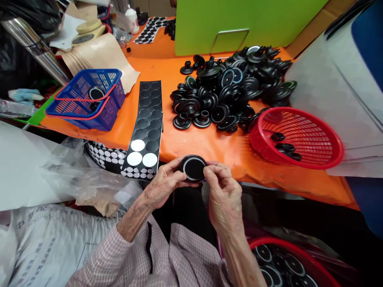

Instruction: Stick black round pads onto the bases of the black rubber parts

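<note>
Both my hands hold one round black plastic cap [194, 168] with a pale ring on its face, just in front of the orange table's near edge [209, 149]. My left hand [163, 184] grips its left rim with curled fingers. My right hand [223, 191] pinches its right rim with thumb and fingers. A black sticker sheet [146, 127] with three white round stickers at its near end lies just left of my hands. A big heap of similar black caps [230, 89] sits on the table beyond.
A red mesh basket [311, 159] with a few caps stands at the right. A blue basket [86, 99] sits at the left. Another red tub [287, 265] of finished caps is by my right knee. A green board [239, 20] stands at the back; plastic bags [60, 175] lie left.
</note>
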Demonstrator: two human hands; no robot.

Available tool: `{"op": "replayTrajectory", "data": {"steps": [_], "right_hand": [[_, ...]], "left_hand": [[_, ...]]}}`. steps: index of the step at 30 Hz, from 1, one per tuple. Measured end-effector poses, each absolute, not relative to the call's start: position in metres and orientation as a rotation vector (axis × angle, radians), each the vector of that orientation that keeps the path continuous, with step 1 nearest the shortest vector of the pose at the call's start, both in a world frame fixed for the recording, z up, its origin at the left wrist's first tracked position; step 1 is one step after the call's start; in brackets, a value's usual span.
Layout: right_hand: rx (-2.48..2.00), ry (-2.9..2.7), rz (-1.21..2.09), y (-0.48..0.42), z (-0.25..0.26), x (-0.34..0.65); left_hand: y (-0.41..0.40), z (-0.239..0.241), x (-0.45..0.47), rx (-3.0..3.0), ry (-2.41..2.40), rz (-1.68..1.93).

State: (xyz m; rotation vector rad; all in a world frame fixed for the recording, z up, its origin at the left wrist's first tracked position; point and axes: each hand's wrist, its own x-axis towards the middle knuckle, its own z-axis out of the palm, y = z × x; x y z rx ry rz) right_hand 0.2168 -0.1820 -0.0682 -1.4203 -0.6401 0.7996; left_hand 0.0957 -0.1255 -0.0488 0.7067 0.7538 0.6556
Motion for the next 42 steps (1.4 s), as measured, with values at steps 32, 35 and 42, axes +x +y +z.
{"op": "replayTrajectory", "data": {"steps": [32,35,42], "right_hand": [[-1.19,-1.151,1.19,-0.069,-0.013,0.186],[-0.928,-1.089,1.238,-0.01,0.029,0.141],[-1.067,-1.317,0.867,0.006,0.006,0.139]], "left_hand": [[-0.058,0.006,0.031,1.134,1.047,0.965],[-0.014,0.059,-0.007,1.259,1.2,1.105],[-0.02,0.032,-0.038,1.536,1.482,1.095]]}}
